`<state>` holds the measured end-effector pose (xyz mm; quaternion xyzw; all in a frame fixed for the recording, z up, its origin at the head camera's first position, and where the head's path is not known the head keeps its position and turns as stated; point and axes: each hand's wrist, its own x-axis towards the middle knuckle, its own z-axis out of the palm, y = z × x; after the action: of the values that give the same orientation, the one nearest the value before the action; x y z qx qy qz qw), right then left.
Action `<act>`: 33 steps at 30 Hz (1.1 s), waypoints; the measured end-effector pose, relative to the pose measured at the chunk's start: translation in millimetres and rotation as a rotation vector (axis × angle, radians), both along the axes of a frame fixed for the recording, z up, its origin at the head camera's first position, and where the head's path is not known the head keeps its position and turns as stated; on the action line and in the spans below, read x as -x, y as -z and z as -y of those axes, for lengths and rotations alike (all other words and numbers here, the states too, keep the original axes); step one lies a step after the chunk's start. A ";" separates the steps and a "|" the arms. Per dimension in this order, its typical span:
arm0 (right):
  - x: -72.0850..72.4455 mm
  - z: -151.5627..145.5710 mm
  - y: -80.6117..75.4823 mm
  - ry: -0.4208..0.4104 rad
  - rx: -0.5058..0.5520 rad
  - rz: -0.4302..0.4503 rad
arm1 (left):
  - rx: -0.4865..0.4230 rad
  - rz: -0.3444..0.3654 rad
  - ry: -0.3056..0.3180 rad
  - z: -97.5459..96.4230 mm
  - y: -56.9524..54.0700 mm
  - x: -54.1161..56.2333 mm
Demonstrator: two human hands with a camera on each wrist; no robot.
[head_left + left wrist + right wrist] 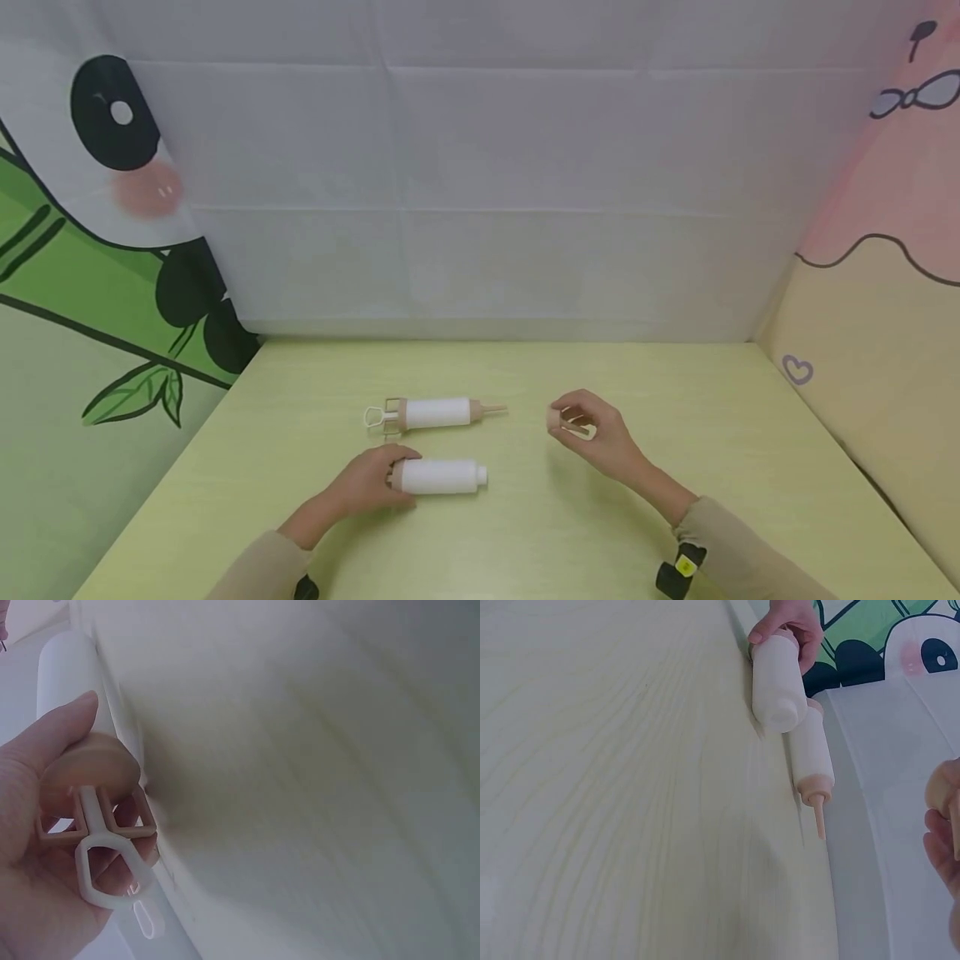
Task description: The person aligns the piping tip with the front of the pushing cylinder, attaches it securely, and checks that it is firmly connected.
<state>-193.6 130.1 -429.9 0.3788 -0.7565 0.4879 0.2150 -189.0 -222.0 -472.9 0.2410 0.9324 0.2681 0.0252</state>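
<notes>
My left hand [375, 481] grips the peach collar end of a white syringe-like tube [442, 477]. The tube lies level, low over the table, with its bare white neck pointing right. In the left wrist view its peach collar [91, 774] and pale ring handle [109, 871] show beside my thumb. My right hand [603, 433] pinches a peach nozzle cap [554, 418] above the table, its wide end facing left and its thin spout towards my palm. Just beyond the held tube lies a second syringe-like tube [437, 413], with a peach nozzle fitted and its ring handle on the left.
The pale yellow table [480, 558] ends at a white cloth backdrop [510, 208]. Printed side panels stand left and right, one with a cartoon face [45, 125] and green leaves.
</notes>
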 end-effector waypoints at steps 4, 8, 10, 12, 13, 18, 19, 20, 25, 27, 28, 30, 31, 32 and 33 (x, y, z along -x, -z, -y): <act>-0.8 -0.2 -0.4 -0.006 -0.004 0.007 | -0.020 0.005 -0.023 0.0 -0.2 -0.6; -1.3 -0.1 0.0 -0.004 -0.012 0.003 | -0.036 -0.018 -0.034 -0.4 -3.4 -1.1; -1.3 0.0 0.0 -0.003 -0.013 0.000 | -0.047 -0.025 -0.033 -0.6 -6.6 -1.2; -1.3 0.3 0.0 -0.004 -0.014 -0.003 | -0.059 -0.027 -0.038 -1.5 -10.3 -1.6; -1.2 0.5 0.0 -0.006 -0.013 -0.006 | -0.066 -0.026 -0.040 -1.9 -12.5 -1.9; -1.3 2.1 -1.0 -0.015 -0.011 -0.010 | -0.112 -0.059 -0.010 -3.9 -23.6 -1.8; -1.5 2.1 -1.2 -0.017 -0.012 -0.007 | -0.124 -0.068 0.003 -4.5 -25.9 -1.3; -2.0 2.4 -1.6 -0.017 -0.012 -0.004 | -0.137 -0.076 0.015 -5.2 -27.9 -0.8; -4.7 4.4 -3.1 -0.021 -0.015 0.010 | -0.177 -0.086 0.042 -11.7 -38.3 0.8; -5.5 5.5 -3.5 -0.024 -0.018 0.013 | -0.194 -0.082 0.050 -15.7 -43.0 0.7; -5.6 6.0 -3.7 -0.026 -0.019 0.017 | -0.207 -0.079 0.057 -17.8 -45.4 0.7; -5.9 6.9 -4.0 -0.025 -0.019 0.025 | -0.230 -0.071 0.068 -22.5 -50.2 0.4; -6.1 7.4 -4.4 -0.026 -0.020 0.027 | -0.241 -0.066 0.073 -24.7 -52.3 0.3; -6.1 8.0 -4.5 -0.027 -0.019 0.031 | -0.249 -0.062 0.075 -26.8 -54.3 0.2; -6.3 8.6 -4.8 -0.029 -0.016 0.036 | -0.255 -0.060 0.078 -28.8 -56.0 0.3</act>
<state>-187.3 121.6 -425.1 0.3827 -0.7586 0.4915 0.1911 -189.3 -193.3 -416.9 0.2864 0.8811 0.3757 -0.0231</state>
